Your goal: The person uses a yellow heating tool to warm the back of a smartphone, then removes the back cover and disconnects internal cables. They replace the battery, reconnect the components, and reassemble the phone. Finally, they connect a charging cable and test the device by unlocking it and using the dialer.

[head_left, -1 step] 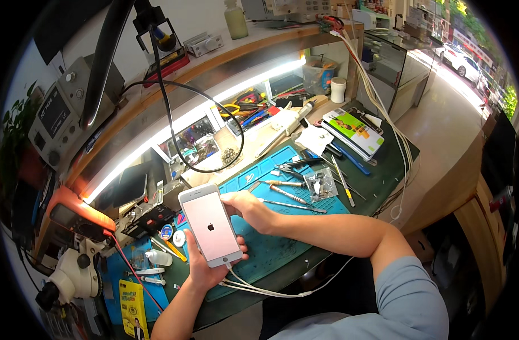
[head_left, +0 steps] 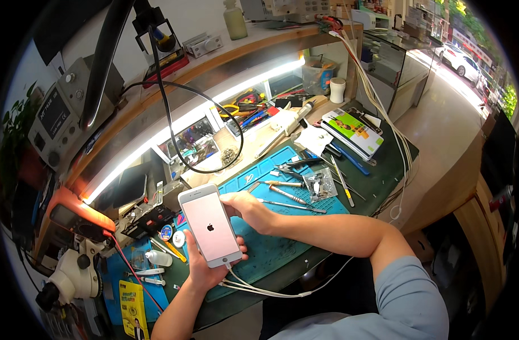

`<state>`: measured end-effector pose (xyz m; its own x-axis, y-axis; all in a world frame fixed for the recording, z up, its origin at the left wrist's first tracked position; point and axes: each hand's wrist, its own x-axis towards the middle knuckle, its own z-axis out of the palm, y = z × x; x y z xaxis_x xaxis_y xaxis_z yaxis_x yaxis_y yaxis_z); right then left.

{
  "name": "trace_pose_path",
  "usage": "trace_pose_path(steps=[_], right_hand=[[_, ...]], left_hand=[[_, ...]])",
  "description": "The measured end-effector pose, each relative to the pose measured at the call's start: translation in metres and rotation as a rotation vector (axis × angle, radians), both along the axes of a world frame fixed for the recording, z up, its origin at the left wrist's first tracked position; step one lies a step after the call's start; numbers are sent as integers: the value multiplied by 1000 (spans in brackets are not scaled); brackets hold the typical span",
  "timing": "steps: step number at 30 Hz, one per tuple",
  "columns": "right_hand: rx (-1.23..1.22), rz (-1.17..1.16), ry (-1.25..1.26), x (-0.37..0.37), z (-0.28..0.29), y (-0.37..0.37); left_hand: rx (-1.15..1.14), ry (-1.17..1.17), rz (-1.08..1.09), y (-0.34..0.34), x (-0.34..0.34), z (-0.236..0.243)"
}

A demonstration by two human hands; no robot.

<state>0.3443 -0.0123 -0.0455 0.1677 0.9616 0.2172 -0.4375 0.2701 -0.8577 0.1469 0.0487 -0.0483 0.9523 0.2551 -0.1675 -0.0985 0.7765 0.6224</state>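
Observation:
A white smartphone [head_left: 213, 238] is held up at a tilt over the blue work mat [head_left: 270, 238]. Its pale pink screen is lit, with a small dark logo in the middle. My left hand [head_left: 204, 271] is wrapped round the lower part, thumb on one side and fingertips on the other. My right hand [head_left: 251, 212] grips the phone's upper right edge, its fingertips partly hidden behind it. A white charging cable [head_left: 259, 290] is plugged into the bottom end and trails off to the right.
Screwdrivers [head_left: 286, 192], cutters [head_left: 304, 162] and a small clear bag [head_left: 320, 185] lie right of the phone. An orange multimeter [head_left: 81, 212], white bottle [head_left: 158, 258] and microscope [head_left: 72, 277] stand left. A black cable [head_left: 170, 122] loops above the bench; booklets [head_left: 354, 133] lie far right.

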Motion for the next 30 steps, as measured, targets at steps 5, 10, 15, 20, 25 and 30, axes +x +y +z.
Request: trace_pose_path(steps=[5, 10, 15, 20, 25, 30], right_hand=[[-21, 29, -1, 1, 0, -2], [-62, 68, -10, 4, 1, -3], [-40, 39, 76, -4, 2, 2], [-80, 76, -27, 4, 3, -4], [-70, 49, 7, 1, 6, -6], [-78, 55, -36, 2, 8, -7]], left_hand=[[22, 32, 15, -1, 1, 1], [33, 39, 17, -2, 1, 2], [22, -19, 3, -1, 0, 4], [54, 27, 8, -2, 1, 3], [11, -73, -34, 0, 0, -1], [15, -82, -30, -2, 0, 0]])
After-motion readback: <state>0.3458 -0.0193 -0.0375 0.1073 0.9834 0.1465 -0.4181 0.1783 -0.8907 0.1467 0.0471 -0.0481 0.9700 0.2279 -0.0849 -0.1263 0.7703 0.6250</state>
